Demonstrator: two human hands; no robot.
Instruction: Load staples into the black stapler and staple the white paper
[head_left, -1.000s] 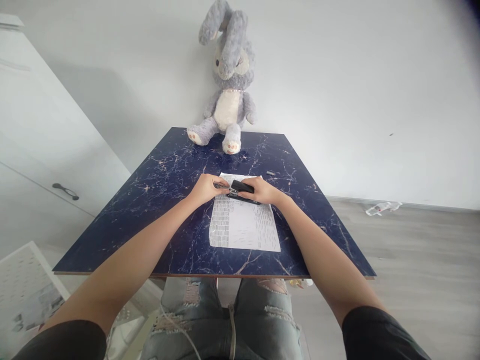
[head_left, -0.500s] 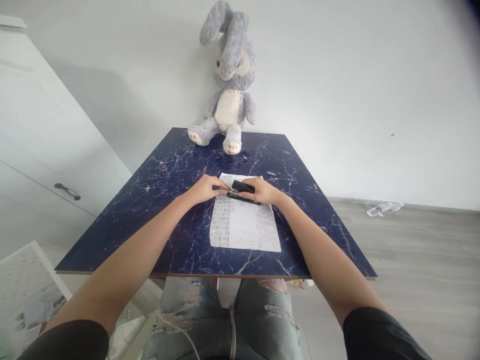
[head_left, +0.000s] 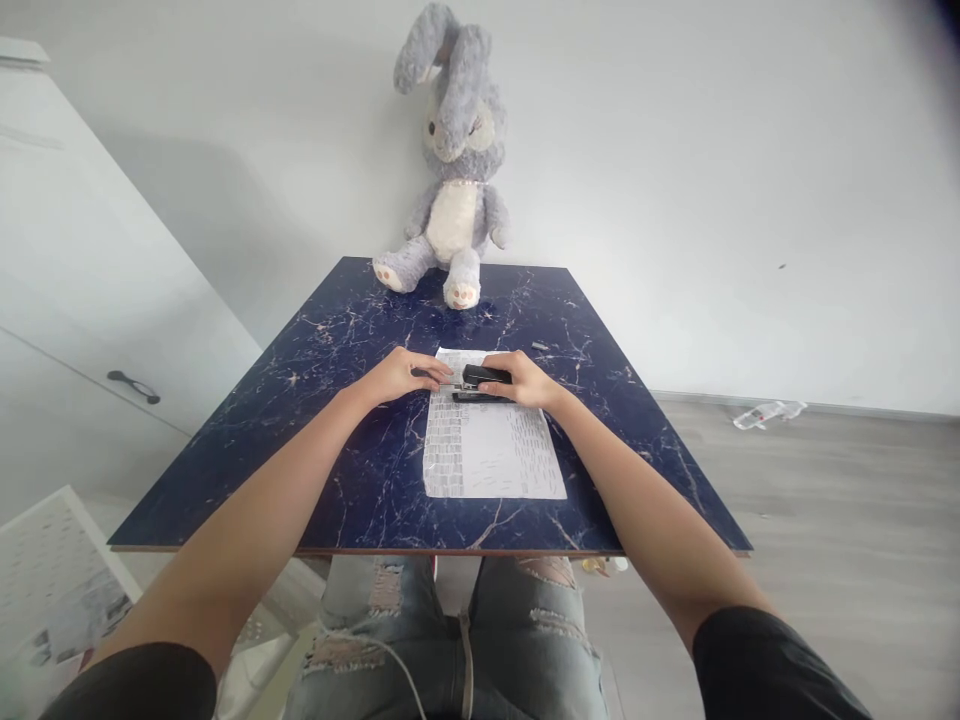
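A black stapler (head_left: 487, 376) lies on a printed sheet of paper (head_left: 495, 450), its top arm raised from the base. My right hand (head_left: 526, 382) is closed round the stapler's body from the right. From the left, my left hand (head_left: 401, 375) reaches to the stapler's front end. Its thumb and fingers come together at a thin silvery metal part that sticks out there; the exact contact is too small to make out. A small grey piece (head_left: 540, 346), perhaps a strip of staples, lies beyond the paper.
A grey plush rabbit (head_left: 454, 215) sits at the back of the dark blue marbled table (head_left: 315, 330), against the wall. A white cabinet (head_left: 97, 270) stands at the left. Clear plastic packaging (head_left: 769, 414) lies on the floor at right.
My left fingers have shifted and spread slightly at the stapler's front; the dark part seen between them no longer shows. The silvery part now sticks out further. The paper has shifted slightly right.
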